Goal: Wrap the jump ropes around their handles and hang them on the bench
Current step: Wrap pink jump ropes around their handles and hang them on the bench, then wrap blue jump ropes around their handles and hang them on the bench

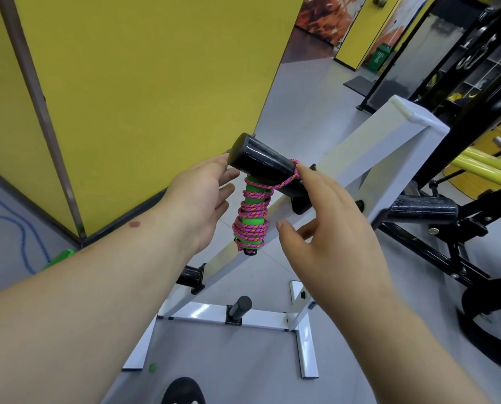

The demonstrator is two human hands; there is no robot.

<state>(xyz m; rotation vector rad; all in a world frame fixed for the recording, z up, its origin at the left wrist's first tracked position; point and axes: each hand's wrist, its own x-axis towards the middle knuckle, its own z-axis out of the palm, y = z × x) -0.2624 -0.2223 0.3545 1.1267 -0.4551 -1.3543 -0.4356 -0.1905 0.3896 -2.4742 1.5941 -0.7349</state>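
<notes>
The jump rope (252,218), pink and orange cord coiled tightly round green handles, hangs a little above the middle of the frame from a black foam-covered peg (268,167) on the white bench frame (368,150). A loop of the cord passes over the peg near its inner end, and the bundle dangles straight down below it, a black end cap showing at the bottom.

The right hand (328,228) reaches in from the lower right with fingers spread and loose, gripping nothing. Its index fingertip (301,170) touches the loop where the cord crosses the top of the peg; the thumb (287,231) sits just beside the lower coils, and whether it touches them cannot be told.

The left hand (202,199) comes in from the lower left, also open, palm turned toward the bundle. Its upper fingertips lie against the blunt outer end of the peg, while the lower fingers stand just left of the green handles, apart from the cord.

Both bare forearms run back toward the lower corners of the frame. Below the hands the white frame slopes down to a crossbar with another short black peg (240,309) standing on it, and a dark shoe (183,392) shows at the bottom edge. A second jump rope lies on the grey floor at the far left, with blue cord (24,237) and a green handle (62,256). A yellow wall (141,68) fills the upper left; black gym equipment (447,228) crowds the right side
</notes>
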